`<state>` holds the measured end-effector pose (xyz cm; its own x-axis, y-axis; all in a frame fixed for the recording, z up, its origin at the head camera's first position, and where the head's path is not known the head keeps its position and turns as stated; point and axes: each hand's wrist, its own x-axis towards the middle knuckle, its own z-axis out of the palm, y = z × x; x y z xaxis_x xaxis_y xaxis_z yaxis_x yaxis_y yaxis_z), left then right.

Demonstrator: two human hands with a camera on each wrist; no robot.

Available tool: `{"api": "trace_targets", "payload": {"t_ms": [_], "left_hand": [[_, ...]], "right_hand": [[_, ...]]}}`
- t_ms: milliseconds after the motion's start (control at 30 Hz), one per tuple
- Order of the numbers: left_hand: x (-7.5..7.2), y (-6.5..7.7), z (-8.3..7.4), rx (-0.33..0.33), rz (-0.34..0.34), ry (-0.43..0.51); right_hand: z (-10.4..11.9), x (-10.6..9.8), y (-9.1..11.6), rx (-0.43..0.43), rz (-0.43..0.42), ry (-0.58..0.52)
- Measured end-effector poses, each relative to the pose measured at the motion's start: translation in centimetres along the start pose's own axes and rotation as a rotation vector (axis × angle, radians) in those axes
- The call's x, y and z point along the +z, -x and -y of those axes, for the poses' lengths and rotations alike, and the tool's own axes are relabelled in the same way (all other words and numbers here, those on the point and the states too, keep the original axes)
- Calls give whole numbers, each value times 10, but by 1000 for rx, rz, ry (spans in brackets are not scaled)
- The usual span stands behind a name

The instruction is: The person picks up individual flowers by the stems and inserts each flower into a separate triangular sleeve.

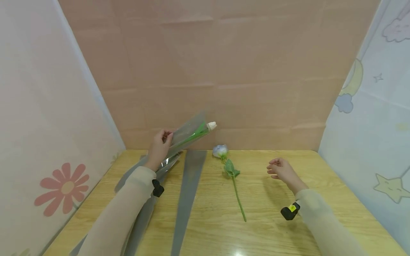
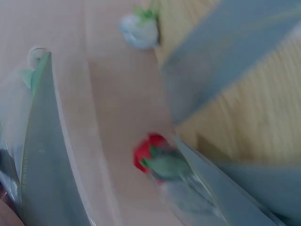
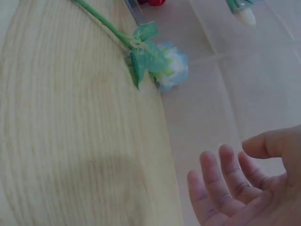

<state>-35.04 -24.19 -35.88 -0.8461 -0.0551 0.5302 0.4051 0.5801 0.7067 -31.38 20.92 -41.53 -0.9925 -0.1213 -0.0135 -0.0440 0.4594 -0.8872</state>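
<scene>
My left hand (image 1: pixel 159 147) pinches a clear plastic flower sleeve (image 1: pixel 185 132) between thumb and fingers, raised above the far left of the table. A white tulip (image 1: pixel 211 125) with green leaves lies inside, its head poking out at the upper right end. On the table, a pale blue rose (image 1: pixel 220 151) rests with its bloom at the back edge and its bare stem towards me. To the right of it my right hand (image 1: pixel 283 172) hovers with relaxed, loosely bent fingers, holding nothing. In the right wrist view its palm and fingers (image 3: pixel 214 172) show empty.
Beneath my left arm lies a wrapped red rose (image 2: pixel 155 157), its bloom visible in the left wrist view. A long, flat grey tapered sleeve (image 1: pixel 191 188) stretches across the wooden table (image 1: pixel 217 220). A brown backdrop (image 1: pixel 224 71) stands behind, with printed cloth walls at both sides.
</scene>
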Motion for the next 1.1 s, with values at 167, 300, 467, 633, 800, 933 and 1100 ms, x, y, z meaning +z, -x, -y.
{"api": "trace_targets", "payload": {"t_ms": [167, 300, 467, 633, 800, 933, 1100], "left_hand": [[-11, 5, 26, -85, -7, -61], [-20, 9, 45, -134, -12, -145], [-30, 17, 70, -221, -5, -259], [-40, 27, 88, -305, -10, -356], [-45, 35, 99, -376, 10, -424], [-46, 38, 109, -443, 60, -475], [-45, 39, 114, -499, 64, -541]], "right_hand": [[-6, 3, 0, 34, 18, 4], [-5, 4, 1, 39, 12, 3], [-3, 5, 2, 34, 20, -5], [-2, 5, 4, 32, 27, -2], [-3, 6, 5, 35, 19, -2], [-4, 7, 5, 34, 13, -8], [-4, 7, 7, 30, 23, -8]]}}
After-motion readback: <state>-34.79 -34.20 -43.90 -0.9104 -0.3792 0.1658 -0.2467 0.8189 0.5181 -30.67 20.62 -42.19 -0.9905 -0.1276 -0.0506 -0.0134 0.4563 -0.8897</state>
